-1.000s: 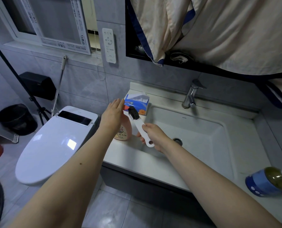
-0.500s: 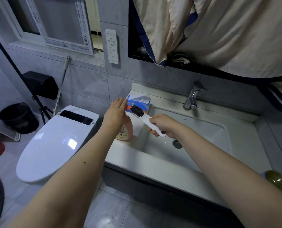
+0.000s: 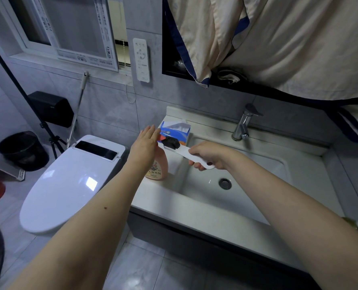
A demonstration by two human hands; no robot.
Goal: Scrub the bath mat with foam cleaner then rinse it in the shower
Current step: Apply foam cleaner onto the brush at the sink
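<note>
— What's changed?
— The right hand (image 3: 207, 154) has swung the white plastic brush (image 3: 182, 150) flatter, grip curled round its handle over the sink (image 3: 194, 208).
— The left hand (image 3: 144, 143)?
— Fingers straight, still atop the peach bottle (image 3: 158, 166), hiding its cap.
— The mat?
— Out of view.

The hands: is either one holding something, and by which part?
The right hand grips a white scrub brush by its handle end, the dark bristles pointing left. The left hand is flat over the peach bottle, gripping nothing.
</note>
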